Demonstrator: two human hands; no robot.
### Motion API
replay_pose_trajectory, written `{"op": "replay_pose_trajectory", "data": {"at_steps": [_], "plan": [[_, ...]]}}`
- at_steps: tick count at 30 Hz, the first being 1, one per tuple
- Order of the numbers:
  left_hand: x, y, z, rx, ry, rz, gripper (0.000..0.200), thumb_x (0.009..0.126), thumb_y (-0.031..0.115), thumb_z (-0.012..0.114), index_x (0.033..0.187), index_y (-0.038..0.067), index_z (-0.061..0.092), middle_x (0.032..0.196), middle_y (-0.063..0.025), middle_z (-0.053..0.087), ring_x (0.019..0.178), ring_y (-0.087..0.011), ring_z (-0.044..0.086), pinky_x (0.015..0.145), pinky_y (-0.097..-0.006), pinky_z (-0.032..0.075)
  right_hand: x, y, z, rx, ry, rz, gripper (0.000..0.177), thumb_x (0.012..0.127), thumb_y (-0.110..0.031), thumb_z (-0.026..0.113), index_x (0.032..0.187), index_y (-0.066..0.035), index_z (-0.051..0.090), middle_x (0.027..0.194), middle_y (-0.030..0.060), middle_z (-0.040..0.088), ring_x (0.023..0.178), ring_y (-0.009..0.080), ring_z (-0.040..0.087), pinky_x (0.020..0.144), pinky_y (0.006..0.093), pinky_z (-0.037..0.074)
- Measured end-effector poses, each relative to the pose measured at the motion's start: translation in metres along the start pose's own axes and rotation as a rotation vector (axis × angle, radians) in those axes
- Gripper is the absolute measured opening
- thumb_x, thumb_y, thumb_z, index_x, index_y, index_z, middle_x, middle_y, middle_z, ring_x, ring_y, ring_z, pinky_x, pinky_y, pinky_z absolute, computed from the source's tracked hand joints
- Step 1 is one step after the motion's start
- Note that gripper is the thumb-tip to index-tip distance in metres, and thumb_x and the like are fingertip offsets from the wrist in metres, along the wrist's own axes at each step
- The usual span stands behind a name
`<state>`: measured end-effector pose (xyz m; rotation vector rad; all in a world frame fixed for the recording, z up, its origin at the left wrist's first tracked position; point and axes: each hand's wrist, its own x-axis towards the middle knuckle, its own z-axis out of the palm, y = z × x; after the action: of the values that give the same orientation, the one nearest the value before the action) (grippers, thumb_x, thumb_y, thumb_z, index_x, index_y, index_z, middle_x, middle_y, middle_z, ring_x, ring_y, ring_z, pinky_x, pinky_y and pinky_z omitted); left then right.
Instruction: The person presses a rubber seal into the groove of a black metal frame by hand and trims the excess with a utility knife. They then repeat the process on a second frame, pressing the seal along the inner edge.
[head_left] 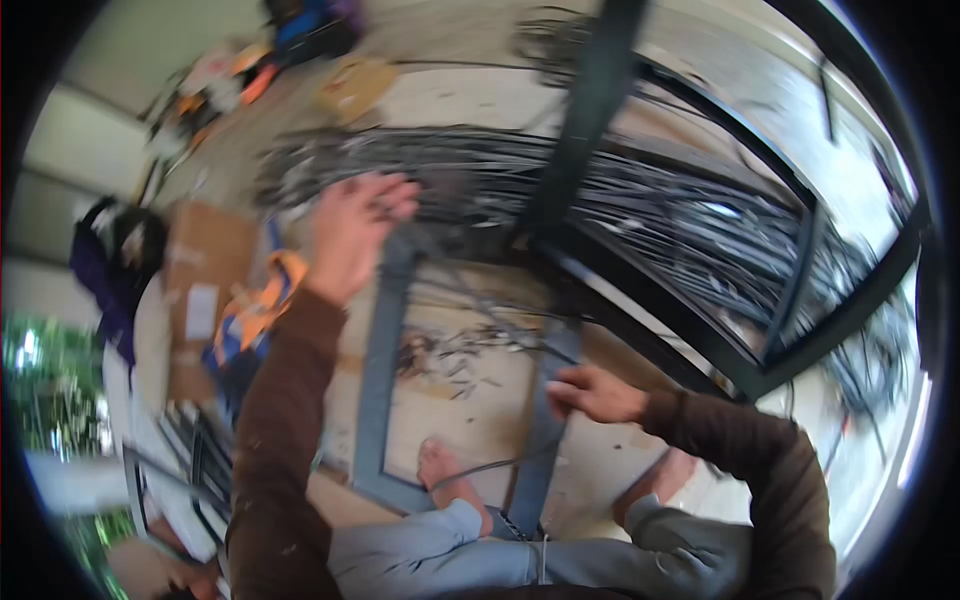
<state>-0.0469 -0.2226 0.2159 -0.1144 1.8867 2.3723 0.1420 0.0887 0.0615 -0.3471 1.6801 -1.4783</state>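
Observation:
A long thin dark strip (480, 305), flexible-looking, runs slantwise between my two hands. My left hand (360, 225) is raised at the upper left, blurred, with its fingers bent around the strip's upper end. Lower down on the right, my right hand (598, 393) is closed in a pinch on the strip near its other end. Below both hands lies a grey rectangular frame (372, 390) on the floor. Another stretch of thin strip (490, 467) curves past my bare foot (440, 465).
A large black frame (660, 300) leans at the right over a long bundle of dark strips (480, 170). Scraps (460, 355) litter the board inside the grey frame. At left are a cardboard box (208, 250), orange-blue cloth (260, 315) and a person (165, 570).

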Motion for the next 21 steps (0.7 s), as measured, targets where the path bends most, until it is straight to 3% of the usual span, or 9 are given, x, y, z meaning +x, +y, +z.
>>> {"op": "replay_pose_trajectory", "data": {"at_steps": [1,3,5,7,9,10,12,14,21], "plan": [[0.014,-0.029,-0.040,-0.002,-0.219,-0.032,0.020,0.100,0.014,0.054,0.116,0.002,0.058,0.118,-0.0145,0.065,0.111,-0.0311,0.064,0.098,-0.0448,0.051,-0.006,0.001,-0.002,0.081,-0.021,0.008,0.038,0.106,-0.033,0.044,0.088,-0.004,0.063,0.077,0.0057,0.066,0.072,0.0148,0.061,0.069,0.0313,0.049],[-0.040,-0.024,-0.021,0.373,-0.265,-0.191,0.042,0.095,0.031,0.059,0.126,0.003,0.054,0.103,-0.0140,0.067,0.100,-0.0299,0.064,0.091,-0.0437,0.051,-0.015,-0.004,-0.004,0.399,-0.034,0.213,0.037,0.106,-0.031,0.046,0.090,0.000,0.059,0.078,0.0109,0.064,0.074,0.0216,0.066,0.074,0.0357,0.056],[-0.105,-0.027,-0.004,0.844,-0.513,-0.430,0.064,0.091,0.048,0.064,0.135,0.003,0.050,0.089,-0.0136,0.069,0.089,-0.0288,0.065,0.084,-0.0426,0.051,-0.020,-0.006,-0.012,0.497,0.056,0.242,0.028,0.105,-0.027,0.048,0.094,-0.002,0.058,0.076,0.0122,0.063,0.071,0.0254,0.067,0.070,0.0406,0.057],[-0.153,-0.048,-0.020,1.180,-0.993,-0.618,0.089,0.081,0.060,0.070,0.142,0.000,0.044,0.109,-0.0209,0.067,0.097,-0.0341,0.065,0.088,-0.0456,0.051,-0.018,-0.030,-0.017,0.619,0.162,0.355,0.028,0.104,-0.029,0.048,0.095,-0.004,0.056,0.078,0.0108,0.063,0.070,0.0263,0.066,0.069,0.0436,0.057],[-0.196,-0.103,-0.046,1.255,-1.257,-0.626,0.093,0.080,0.064,0.069,0.144,0.002,0.044,0.108,-0.0211,0.067,0.104,-0.0348,0.064,0.092,-0.0487,0.049,-0.003,-0.056,-0.019,0.697,0.198,0.405,0.029,0.103,-0.032,0.049,0.092,-0.006,0.056,0.080,0.0091,0.063,0.072,0.0265,0.065,0.068,0.0450,0.056],[-0.228,-0.136,-0.065,1.181,-0.978,-0.526,0.085,0.081,0.061,0.070,0.139,0.003,0.050,0.105,-0.0184,0.069,0.104,-0.0347,0.064,0.091,-0.0495,0.048,0.008,-0.066,-0.022,0.663,0.081,0.351,0.028,0.102,-0.033,0.050,0.095,-0.007,0.058,0.083,0.0073,0.062,0.075,0.0257,0.065,0.069,0.0441,0.055],[-0.289,-0.190,-0.091,1.026,-0.585,-0.514,0.078,0.081,0.058,0.070,0.134,0.003,0.051,0.103,-0.0173,0.068,0.103,-0.0346,0.064,0.091,-0.0493,0.048,0.031,-0.084,-0.018,0.635,0.131,0.317,0.027,0.102,-0.033,0.052,0.097,-0.007,0.059,0.084,0.0068,0.062,0.078,0.0249,0.065,0.071,0.0428,0.054],[-0.328,-0.229,-0.107,0.932,-0.350,-0.536,0.072,0.082,0.054,0.069,0.129,0.004,0.051,0.101,-0.0162,0.067,0.102,-0.0346,0.063,0.090,-0.0491,0.048,0.053,-0.110,-0.013,0.615,0.096,0.226,0.025,0.101,-0.032,0.054,0.101,-0.008,0.060,0.087,0.0061,0.064,0.082,0.0227,0.065,0.076,0.0393,0.054],[-0.383,-0.278,-0.104,0.776,0.006,-0.458,0.050,0.083,0.043,0.068,0.113,0.005,0.055,0.094,-0.0124,0.065,0.098,-0.0344,0.062,0.087,-0.0484,0.049,0.117,-0.123,-0.006,0.577,0.205,0.181,0.023,0.102,-0.030,0.055,0.099,-0.008,0.060,0.086,0.0057,0.062,0.085,0.0207,0.064,0.077,0.0364,0.052]]}}
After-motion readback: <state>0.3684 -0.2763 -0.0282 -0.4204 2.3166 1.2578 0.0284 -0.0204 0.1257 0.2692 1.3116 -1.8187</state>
